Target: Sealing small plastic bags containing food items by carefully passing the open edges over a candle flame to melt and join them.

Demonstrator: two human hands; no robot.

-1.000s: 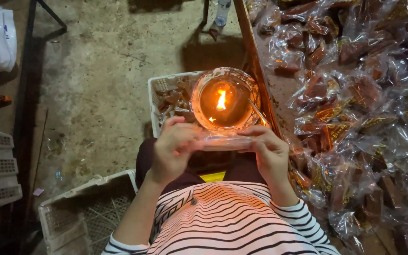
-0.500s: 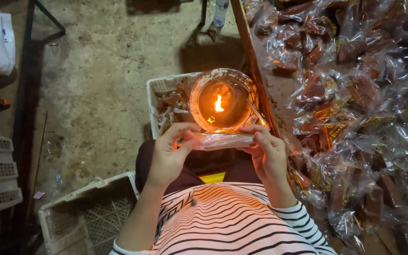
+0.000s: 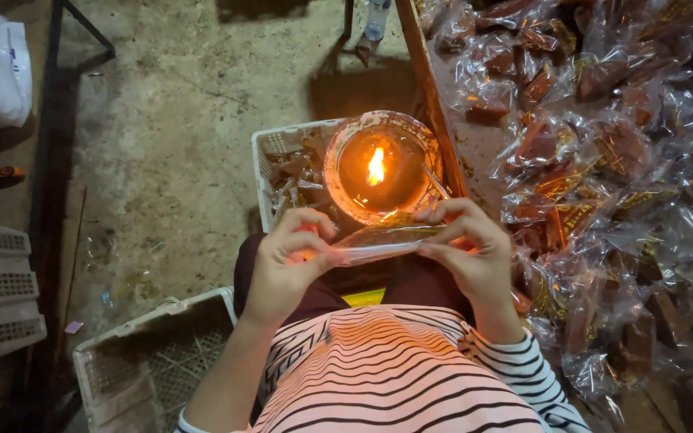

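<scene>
Between the two hands, just in front of the person's lap, a clear plastic packet (image 3: pixel 382 240) was held flat and level, its far edge close beside the flame (image 3: pixel 376 166) burning in a round bowl lamp (image 3: pixel 382 164). The left hand (image 3: pixel 286 261) pinched the packet's left end between thumb and fingers; the right hand (image 3: pixel 467 252) gripped the right end in the same manner, fingers curled over the top. The packet appeared light, thin and limp, likely slippery and easily melted, so holding it at both ends and keeping it taut seemed the sound grip. The lamp stood over a white plastic crate (image 3: pixel 282 160) holding loose wrapped pieces. To the right, a large heap of filled packets (image 3: pixel 603 176) covered a surface edged by a wooden rail (image 3: pixel 431 96). A second white crate (image 3: pixel 146 361) sat on the concrete floor (image 3: pixel 170 128) at lower left. Compared with a second earlier, the packet had been lowered slightly and drawn a little away from the bowl's rim, with both hands retaining their grip.
</scene>
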